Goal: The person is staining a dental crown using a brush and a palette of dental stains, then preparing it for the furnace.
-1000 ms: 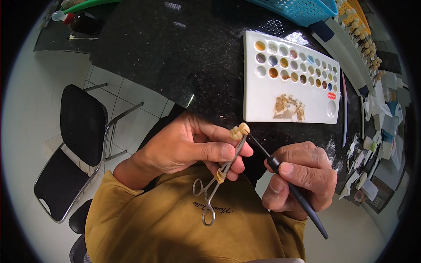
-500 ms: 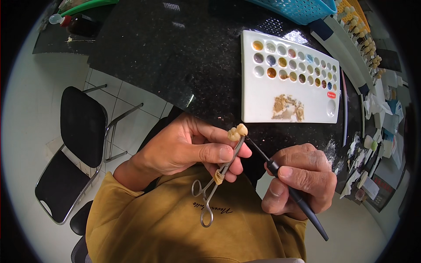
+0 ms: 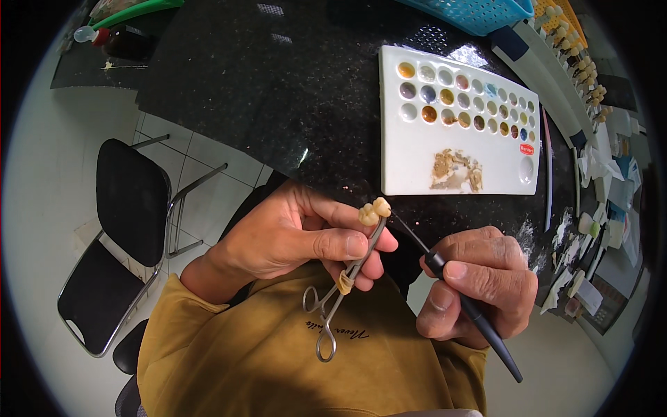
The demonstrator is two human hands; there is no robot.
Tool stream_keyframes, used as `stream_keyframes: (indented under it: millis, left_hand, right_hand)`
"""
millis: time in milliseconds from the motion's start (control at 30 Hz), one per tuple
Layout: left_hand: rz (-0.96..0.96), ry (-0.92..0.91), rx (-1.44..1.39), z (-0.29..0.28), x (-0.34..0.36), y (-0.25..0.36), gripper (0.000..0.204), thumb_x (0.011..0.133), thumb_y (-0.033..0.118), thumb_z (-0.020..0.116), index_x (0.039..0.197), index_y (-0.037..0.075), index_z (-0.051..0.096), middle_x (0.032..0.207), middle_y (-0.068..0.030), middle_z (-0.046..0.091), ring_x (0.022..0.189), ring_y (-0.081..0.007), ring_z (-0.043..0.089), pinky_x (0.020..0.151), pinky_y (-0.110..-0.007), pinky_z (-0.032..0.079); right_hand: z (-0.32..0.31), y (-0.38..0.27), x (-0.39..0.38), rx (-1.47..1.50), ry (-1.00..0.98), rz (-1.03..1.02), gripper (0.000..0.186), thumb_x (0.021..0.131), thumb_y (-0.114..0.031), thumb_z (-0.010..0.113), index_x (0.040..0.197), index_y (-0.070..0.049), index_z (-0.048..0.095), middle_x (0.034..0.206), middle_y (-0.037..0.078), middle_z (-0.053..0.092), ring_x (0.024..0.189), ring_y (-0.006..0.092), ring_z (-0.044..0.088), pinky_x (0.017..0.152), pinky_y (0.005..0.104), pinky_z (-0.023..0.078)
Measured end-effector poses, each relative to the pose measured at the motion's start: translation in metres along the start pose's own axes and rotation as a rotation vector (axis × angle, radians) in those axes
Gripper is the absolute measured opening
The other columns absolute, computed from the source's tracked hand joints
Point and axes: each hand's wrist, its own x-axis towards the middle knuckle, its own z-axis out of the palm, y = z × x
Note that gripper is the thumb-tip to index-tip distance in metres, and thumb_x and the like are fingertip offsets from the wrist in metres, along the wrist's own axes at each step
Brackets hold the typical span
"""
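Observation:
My left hand [image 3: 313, 240] is closed on metal locking forceps [image 3: 353, 272], with thumb and fingers around the shanks. A tan band is wrapped round the shanks, and the ring handles hang toward my shirt. At the upper tip, the jaws carry a small cream-coloured dental crown piece [image 3: 374, 210] shaped like joined teeth. My right hand [image 3: 483, 285] pinches a thin black-handled brush [image 3: 476, 316] like a pen. Its fine tip points at the teeth from the right, a small gap away.
A white palette [image 3: 451, 128] with rows of coloured wells and a brown smear lies on the dark speckled counter [image 3: 243, 76]. Behind it is a blue basket [image 3: 479, 17]. Several tooth pieces on sticks [image 3: 580, 62] stand far right. A black chair [image 3: 132, 201] stands left.
The brush tip has drawn back slightly to the right, away from the teeth. My right hand has shifted a little right; my left hand and the forceps have barely moved.

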Motion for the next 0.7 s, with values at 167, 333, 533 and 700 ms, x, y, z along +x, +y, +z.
stream_keyframes:
  millis: [167,333,533,700]
  left_hand:
    - [-0.005,0.001,-0.002,0.001,0.001,0.001,0.026,0.089,0.01,0.062,0.108,-0.008,0.062,0.088,-0.0164,0.068,0.078,-0.0213,0.069,0.067,-0.029,0.059]
    - [0.001,0.005,0.005,0.001,0.001,0.001,0.026,0.089,0.009,0.062,0.107,-0.008,0.062,0.088,-0.017,0.067,0.078,-0.0215,0.069,0.067,-0.029,0.059]
    - [0.015,0.021,-0.069,0.002,0.002,-0.005,0.027,0.089,0.008,0.061,0.108,-0.01,0.061,0.089,-0.0181,0.067,0.081,-0.0226,0.069,0.068,-0.029,0.059]
    - [-0.026,-0.008,-0.066,-0.003,-0.001,-0.003,0.027,0.089,0.008,0.062,0.11,-0.01,0.06,0.091,-0.0178,0.068,0.085,-0.0226,0.068,0.072,-0.03,0.058]
  right_hand:
    - [-0.003,-0.001,0.003,-0.018,-0.036,0.008,0.033,0.057,0.006,0.077,0.085,0.003,0.059,0.065,0.011,0.06,0.053,0.0192,0.061,0.048,0.0274,0.054]
    - [-0.011,0.0,-0.005,0.0,-0.082,-0.003,0.021,0.083,-0.008,0.059,0.098,0.0,0.047,0.07,0.011,0.055,0.053,0.0154,0.057,0.047,0.0245,0.045]
    - [-0.038,-0.008,0.022,-0.03,0.077,0.099,0.022,0.088,-0.009,0.06,0.105,0.003,0.053,0.084,0.016,0.061,0.069,0.0162,0.064,0.062,0.0223,0.053]
    - [-0.05,0.012,0.074,-0.177,-0.155,0.249,0.02,0.091,-0.012,0.056,0.099,0.007,0.057,0.097,0.022,0.064,0.091,0.0221,0.063,0.069,0.0232,0.047]
